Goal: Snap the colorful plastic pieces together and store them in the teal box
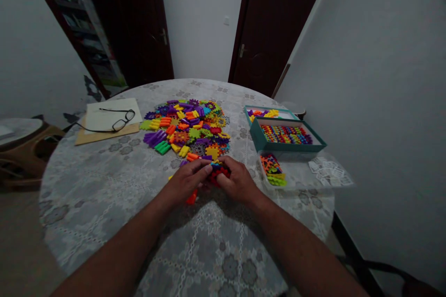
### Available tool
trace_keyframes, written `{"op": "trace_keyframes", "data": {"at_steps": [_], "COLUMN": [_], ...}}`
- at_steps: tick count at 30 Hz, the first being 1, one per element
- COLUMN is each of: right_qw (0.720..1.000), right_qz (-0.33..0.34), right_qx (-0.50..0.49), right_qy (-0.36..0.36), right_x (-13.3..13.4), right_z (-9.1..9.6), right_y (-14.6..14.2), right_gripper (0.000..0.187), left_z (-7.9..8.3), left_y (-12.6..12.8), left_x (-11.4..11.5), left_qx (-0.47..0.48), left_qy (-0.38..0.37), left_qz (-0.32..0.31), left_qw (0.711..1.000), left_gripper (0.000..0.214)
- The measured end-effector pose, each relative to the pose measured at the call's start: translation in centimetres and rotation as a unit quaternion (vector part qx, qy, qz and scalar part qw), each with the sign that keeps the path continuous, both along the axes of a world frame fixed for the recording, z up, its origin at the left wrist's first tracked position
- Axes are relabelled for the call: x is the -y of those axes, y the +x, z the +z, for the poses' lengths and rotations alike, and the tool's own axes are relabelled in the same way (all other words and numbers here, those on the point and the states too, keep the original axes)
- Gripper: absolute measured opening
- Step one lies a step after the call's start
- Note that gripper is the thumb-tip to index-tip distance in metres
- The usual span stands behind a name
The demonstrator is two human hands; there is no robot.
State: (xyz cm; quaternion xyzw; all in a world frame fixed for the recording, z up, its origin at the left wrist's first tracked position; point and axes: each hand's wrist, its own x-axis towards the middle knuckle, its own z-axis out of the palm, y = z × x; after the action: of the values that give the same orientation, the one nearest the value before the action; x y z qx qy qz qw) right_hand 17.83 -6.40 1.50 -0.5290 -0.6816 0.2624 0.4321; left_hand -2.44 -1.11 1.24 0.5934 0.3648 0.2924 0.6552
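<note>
Both my hands meet over the near edge of a heap of plastic building pieces (195, 132). Between them is a small cluster of joined toy pieces (219, 174), mostly red with bits of blue and yellow. My left hand (191, 177) grips its left side, thumb pressed on top. With fingers bent around the right side, my right hand (236, 176) holds the same cluster. My fingers hide much of it. An orange piece (191, 197) lies on the table just below my left hand.
At right stand a teal box (289, 147) of colourful pieces, its lid (246, 110) with more pieces behind, and a clear plastic tray (296, 184) holding gear pieces and white cards. Eyeglasses (119, 124) rest on papers (97, 113) at left. A patterned cloth (104, 204) covers the round table.
</note>
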Motion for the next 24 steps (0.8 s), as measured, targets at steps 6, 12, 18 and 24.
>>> {"op": "trace_keyframes", "data": {"at_steps": [6, 12, 18, 24], "right_qw": [0.998, 0.979, 0.959, 0.978], "right_qz": [0.006, 0.041, 0.026, 0.058], "right_qx": [0.057, 0.2, 0.277, 0.191], "right_qy": [0.016, -0.024, -0.048, -0.054], "right_x": [0.3, 0.8, 3.3, 4.8], "right_z": [1.0, 2.7, 2.1, 0.1], "right_y": [0.7, 2.4, 1.1, 0.4], "right_gripper": [0.025, 0.017, 0.025, 0.034], "left_z": [-0.2, 0.6, 0.3, -0.7], "left_y": [0.3, -0.4, -0.6, -1.2], "left_x": [0.9, 0.8, 2.7, 4.3], "left_qx": [0.037, -0.132, -0.236, -0.232], "left_qy": [-0.039, 0.285, 0.408, 0.364], "left_qz": [-0.043, -0.023, -0.032, -0.056], "left_qw": [0.998, 0.949, 0.881, 0.9], "left_gripper": [0.062, 0.05, 0.043, 0.027]}}
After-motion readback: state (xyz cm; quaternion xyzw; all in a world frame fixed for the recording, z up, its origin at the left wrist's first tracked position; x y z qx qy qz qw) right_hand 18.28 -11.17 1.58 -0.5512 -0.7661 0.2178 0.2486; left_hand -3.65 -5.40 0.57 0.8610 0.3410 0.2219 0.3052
